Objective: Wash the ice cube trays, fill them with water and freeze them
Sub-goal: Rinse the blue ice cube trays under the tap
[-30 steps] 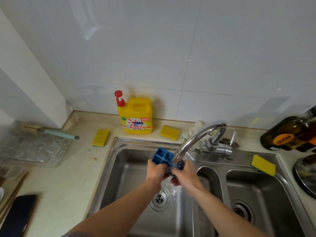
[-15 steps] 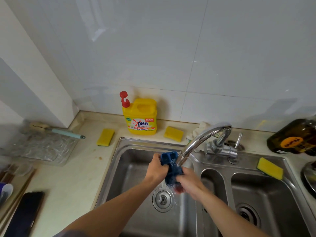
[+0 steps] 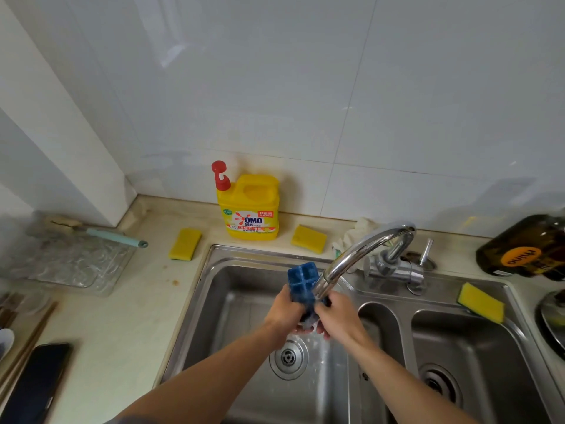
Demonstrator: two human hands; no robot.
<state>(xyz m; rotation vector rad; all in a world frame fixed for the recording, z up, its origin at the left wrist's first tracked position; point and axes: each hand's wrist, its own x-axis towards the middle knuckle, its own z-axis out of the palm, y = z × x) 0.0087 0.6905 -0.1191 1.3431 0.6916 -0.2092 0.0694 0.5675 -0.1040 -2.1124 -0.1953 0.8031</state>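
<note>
Both hands held one blue ice cube tray [image 3: 302, 278] over the left bowl of the metal sink [image 3: 232, 304]. The tray stood up on its end, right under the mouth of the shiny tap [image 3: 360, 252]. Its top part stuck up above the hands and showed four little square holes.

The left hand [image 3: 286, 312] had its fingers curled around the left side of the tray. The right hand [image 3: 337, 316] gripped the lower right side, with its fingers bent around the bottom. The low end of the tray was blurry, so water may have been running over it, but I could not tell for sure. The round drain [image 3: 287, 358] sat just below the hands.

A yellow soap bottle [image 3: 249, 209] with a red pump stood by the wall behind the sink. One yellow sponge [image 3: 185, 247] lay to its left and another [image 3: 308, 239] to its right. A third sponge [image 3: 480, 306] sat on the sink's edge beside the right bowl. A dark phone [image 3: 36, 384] lay on the tabletop [image 3: 122, 325] far to the left. A brown bottle [image 3: 526, 249] lay tilted at the far right.
</note>
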